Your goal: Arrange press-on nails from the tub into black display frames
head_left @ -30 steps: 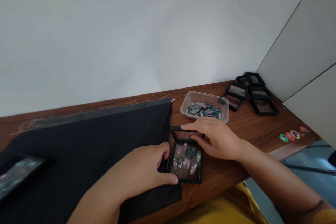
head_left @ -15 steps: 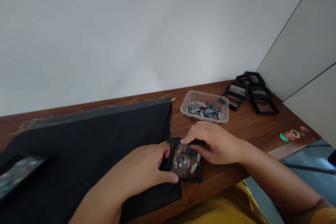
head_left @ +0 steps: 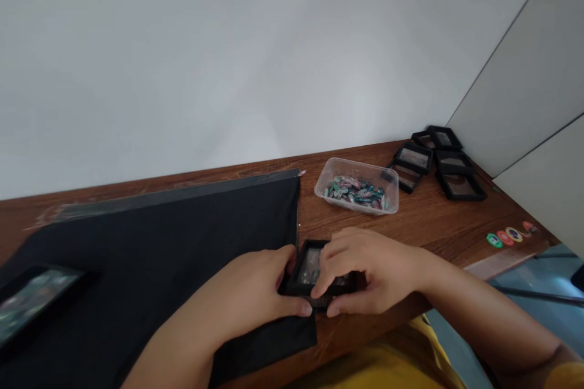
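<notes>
A small black-framed display case (head_left: 311, 264) with a clear window lies at the right edge of the black cloth, between my hands. My left hand (head_left: 262, 285) grips its left side, thumb at the near left corner. Arched over the right part, my right hand (head_left: 369, 270) has fingertips on the near edge of the lid and the thumb low at the front. The lid lies over the base with a narrow gap at the near side. Glossy pieces show faintly through the window, largely covered by my right hand.
A clear plastic tub (head_left: 328, 196) of shiny, multicoloured elongated pieces stands beyond my hands. Several black-framed cases (head_left: 460, 186) lie at the back right. A phone-like device (head_left: 39, 295) rests on the black cloth (head_left: 182, 249) at left. Round stickers (head_left: 504, 237) mark the table's right edge.
The lid, held raised at the far side half a second ago, has swung down toward me over the glossy pieces. My right hand came nearer with it; my left stayed put.
</notes>
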Action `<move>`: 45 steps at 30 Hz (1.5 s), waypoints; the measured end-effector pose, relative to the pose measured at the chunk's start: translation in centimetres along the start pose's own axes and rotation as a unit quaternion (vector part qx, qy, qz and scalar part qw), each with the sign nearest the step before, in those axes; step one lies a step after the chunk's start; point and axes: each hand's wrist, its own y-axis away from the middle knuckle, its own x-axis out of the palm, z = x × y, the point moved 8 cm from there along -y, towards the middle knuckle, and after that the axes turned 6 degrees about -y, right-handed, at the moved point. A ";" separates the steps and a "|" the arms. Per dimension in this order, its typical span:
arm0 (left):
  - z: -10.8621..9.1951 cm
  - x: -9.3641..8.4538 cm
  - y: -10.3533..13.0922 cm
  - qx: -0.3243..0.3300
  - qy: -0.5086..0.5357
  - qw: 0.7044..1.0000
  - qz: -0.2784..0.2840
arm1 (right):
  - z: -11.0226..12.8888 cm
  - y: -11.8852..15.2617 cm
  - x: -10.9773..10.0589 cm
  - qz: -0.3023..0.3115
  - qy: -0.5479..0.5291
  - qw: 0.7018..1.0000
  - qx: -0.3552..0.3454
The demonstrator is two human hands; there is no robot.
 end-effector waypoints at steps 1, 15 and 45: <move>-0.1 -0.1 0.0 0.000 0.003 1.000 -0.001 | -0.2 0.0 0.2 0.010 -0.003 1.000 0.001; -0.6 -0.2 -0.1 -0.002 -0.013 1.000 0.015 | -1.3 0.4 0.4 0.013 0.046 0.998 0.030; -0.9 -0.8 0.2 -0.008 -0.014 1.000 0.004 | 0.5 0.2 -1.4 -0.066 0.056 0.996 0.003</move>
